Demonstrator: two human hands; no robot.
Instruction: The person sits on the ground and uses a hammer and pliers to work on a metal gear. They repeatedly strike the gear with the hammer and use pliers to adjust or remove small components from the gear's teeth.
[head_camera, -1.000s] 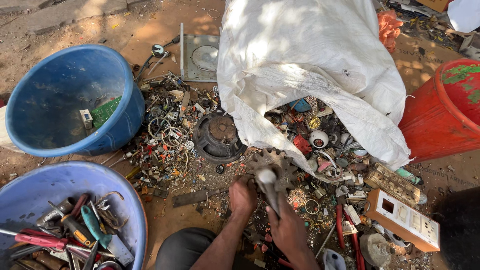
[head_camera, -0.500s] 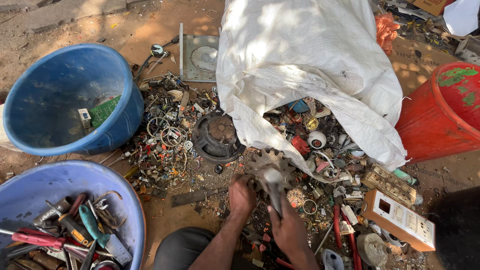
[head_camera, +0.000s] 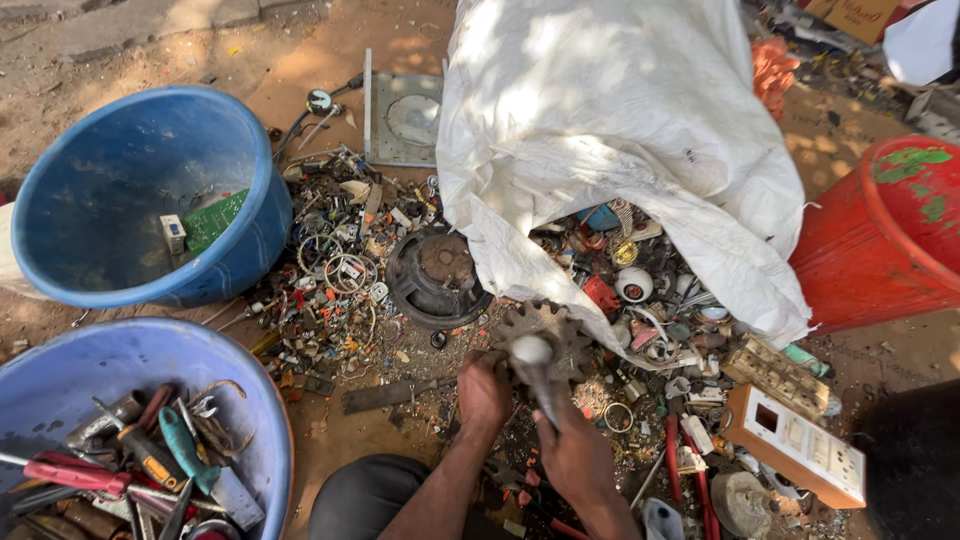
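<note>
A rusty toothed gear on a metal shaft (head_camera: 545, 345) sits at the near edge of a scrap pile (head_camera: 340, 270). My right hand (head_camera: 575, 455) is wrapped round the shaft just below its shiny end. My left hand (head_camera: 483, 392) is closed on the gear's left rim, touching the ground scrap. A big white sack (head_camera: 610, 130) lies open above the gear, small metal and plastic parts spilling from its mouth. A round black speaker part (head_camera: 435, 275) rests just left of the gear.
A blue tub (head_camera: 60, 180) at upper left holds a green circuit board. A lighter blue tub (head_camera: 215, 360) at lower left holds several hand tools. A red barrel (head_camera: 880, 240) stands at right, a white switch box (head_camera: 800, 445) lies at lower right, and a grey metal plate (head_camera: 405, 120) lies behind the pile.
Both hands stay on the gear and shaft; the gear has shifted only slightly. The view has drifted a little.
</note>
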